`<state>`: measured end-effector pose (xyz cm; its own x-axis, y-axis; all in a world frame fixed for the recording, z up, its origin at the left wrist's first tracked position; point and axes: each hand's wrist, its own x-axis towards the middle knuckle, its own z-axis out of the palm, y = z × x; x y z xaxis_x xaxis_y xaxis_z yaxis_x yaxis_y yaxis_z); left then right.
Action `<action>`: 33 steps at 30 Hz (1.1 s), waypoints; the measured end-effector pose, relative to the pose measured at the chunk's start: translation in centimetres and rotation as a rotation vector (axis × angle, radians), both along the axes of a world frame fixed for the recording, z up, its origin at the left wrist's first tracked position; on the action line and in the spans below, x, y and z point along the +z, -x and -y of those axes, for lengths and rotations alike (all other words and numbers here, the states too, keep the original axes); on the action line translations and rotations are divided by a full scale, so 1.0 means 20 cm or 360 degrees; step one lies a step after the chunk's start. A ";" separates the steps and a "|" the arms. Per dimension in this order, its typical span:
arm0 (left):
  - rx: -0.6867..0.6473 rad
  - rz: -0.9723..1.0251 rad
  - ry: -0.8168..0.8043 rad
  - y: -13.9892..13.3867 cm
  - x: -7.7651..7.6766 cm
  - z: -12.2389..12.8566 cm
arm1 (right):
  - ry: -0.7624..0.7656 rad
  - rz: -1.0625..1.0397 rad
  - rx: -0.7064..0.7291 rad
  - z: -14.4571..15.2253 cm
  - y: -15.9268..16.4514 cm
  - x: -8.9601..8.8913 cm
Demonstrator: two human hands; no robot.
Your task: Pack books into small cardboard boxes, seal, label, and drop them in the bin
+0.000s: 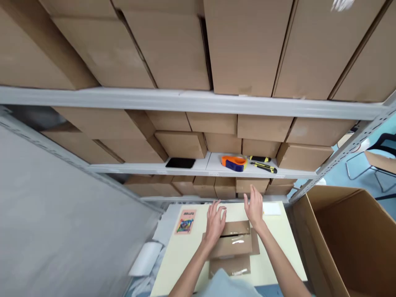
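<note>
Head view: left hand, curved and released, at the left edge of a cardboard box on the counter; right hand, outstretched and released, near its far right corner.

Passable tabletop flanks the carton; a large box blocks the right.

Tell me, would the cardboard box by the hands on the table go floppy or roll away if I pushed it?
The cardboard box would probably slide rather than roll, since its edges are straight. Its thin, spread flaps might bend and flop a little. The shiny patches could feel slippery.
</note>
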<state>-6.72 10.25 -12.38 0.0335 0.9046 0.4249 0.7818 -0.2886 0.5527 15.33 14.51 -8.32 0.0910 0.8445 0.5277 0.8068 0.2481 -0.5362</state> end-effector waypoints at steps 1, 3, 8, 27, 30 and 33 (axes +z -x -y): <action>-0.0010 0.0025 -0.0062 -0.03 0.09 -0.10 | -0.0075 0.0035 0.0045 -0.12 0.02 0.11; -0.0034 0.0080 -0.0174 -0.10 0.29 -0.30 | -0.0160 0.0134 0.0143 -0.34 0.08 0.32; -0.0029 0.0208 -0.0339 -0.21 0.66 -0.55 | 0.0174 0.0533 0.0254 -0.62 0.20 0.61; -0.0111 0.1151 0.0381 -0.21 0.44 0.33 | 0.0479 -0.0893 0.0739 0.37 0.01 0.28; -0.0154 0.1198 0.0573 -0.24 0.38 0.52 | 0.0630 -0.1049 0.0698 0.64 0.03 0.22; -0.0148 0.1182 0.0675 -0.25 0.37 0.65 | 0.0785 -0.1023 0.0692 0.78 0.03 0.21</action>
<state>-1.74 -2.81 -5.03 -0.0375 0.9993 -0.0075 0.1580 0.0133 0.9873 14.77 -1.01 -4.19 -0.1360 0.9891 0.0561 0.2063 0.0836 -0.9749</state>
